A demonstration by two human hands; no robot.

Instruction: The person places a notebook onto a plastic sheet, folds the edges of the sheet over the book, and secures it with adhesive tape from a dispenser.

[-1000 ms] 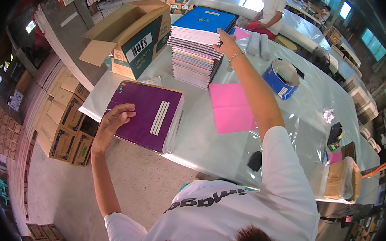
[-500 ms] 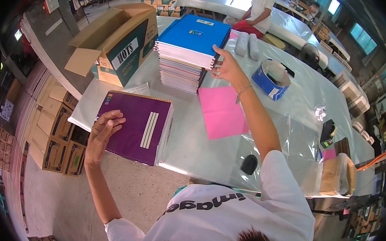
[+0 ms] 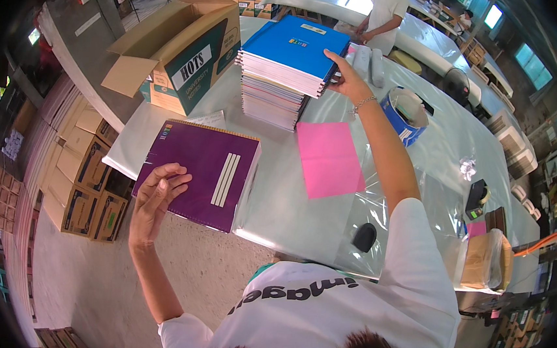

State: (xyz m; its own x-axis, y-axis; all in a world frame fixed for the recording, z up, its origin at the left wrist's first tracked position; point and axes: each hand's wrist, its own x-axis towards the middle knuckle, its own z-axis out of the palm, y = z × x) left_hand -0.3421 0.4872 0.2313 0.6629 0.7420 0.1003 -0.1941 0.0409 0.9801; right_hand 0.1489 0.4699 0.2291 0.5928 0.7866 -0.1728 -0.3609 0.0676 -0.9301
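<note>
A stack of blue spiral notebooks point(image 3: 295, 44) lies on top of other spiral notebooks point(image 3: 271, 101), whose page edges face me. My right hand point(image 3: 346, 78) grips the blue ones at their right bound edge, thumb on the top cover and fingers at the side, partly hidden. Nearer and to the left lies a pile topped by a purple spiral notebook point(image 3: 197, 174) with three pale bars on its cover. Over its near left part is my left hand point(image 3: 161, 194), fingers loosely bent and apart, nothing in it. Whether its fingertips touch the cover I cannot tell.
An open carton point(image 3: 188, 69) stands left of the stack. On the plastic-covered table point(image 3: 276, 200) lie a pink sheet point(image 3: 330, 160), a blue round container point(image 3: 404, 115), a dark oval object point(image 3: 364, 237) and a tape dispenser point(image 3: 478, 198). A person point(image 3: 385, 19) stands beyond.
The whole view has shifted a little, moving the table's things rightward in the picture. My left hand sits slightly nearer the purple notebook's near edge. My right hand keeps its grip.
</note>
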